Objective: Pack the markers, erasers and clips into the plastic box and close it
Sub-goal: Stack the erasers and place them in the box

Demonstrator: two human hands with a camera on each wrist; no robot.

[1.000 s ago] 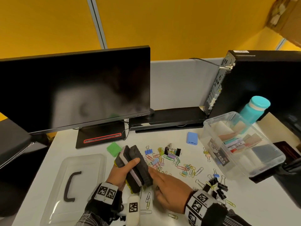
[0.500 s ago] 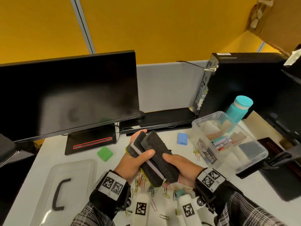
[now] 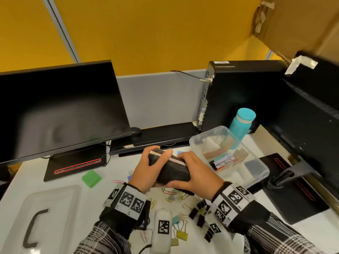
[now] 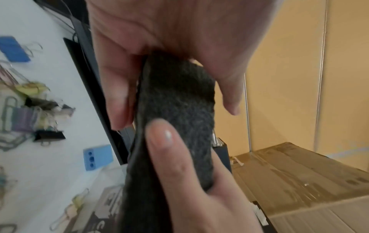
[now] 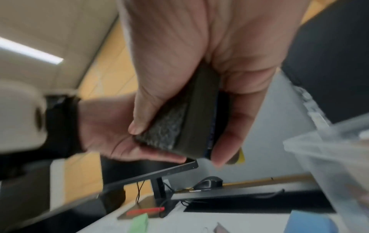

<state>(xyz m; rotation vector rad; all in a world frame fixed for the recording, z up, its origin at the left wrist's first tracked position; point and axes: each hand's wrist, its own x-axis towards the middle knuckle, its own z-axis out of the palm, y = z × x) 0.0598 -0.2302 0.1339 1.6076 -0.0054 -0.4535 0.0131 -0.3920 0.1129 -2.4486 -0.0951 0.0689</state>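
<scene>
Both hands hold a stack of black felt whiteboard erasers (image 3: 170, 169) above the desk, just left of the clear plastic box (image 3: 256, 177). My left hand (image 3: 146, 167) grips the stack's far end, thumb on top. My right hand (image 3: 194, 171) grips the near end, fingers curled round it. The felt face of the erasers (image 4: 175, 113) fills the left wrist view; the erasers (image 5: 191, 119) show edge-on in the right wrist view. Markers (image 3: 222, 162) lie inside the open box. Paper clips and binder clips (image 3: 200, 211) are strewn on the desk under my wrists.
The box lid (image 3: 42, 217) with its black handle lies at the near left. A green block (image 3: 91, 178) sits on the desk, a blue block (image 4: 97, 156) near the box. Monitor (image 3: 55, 110) behind left, PC tower (image 3: 244, 92) and teal bottle (image 3: 242, 123) behind the box.
The erasers rose off the desk and moved right toward the box. My right hand, first only touching the stack, now grips it together with the left.
</scene>
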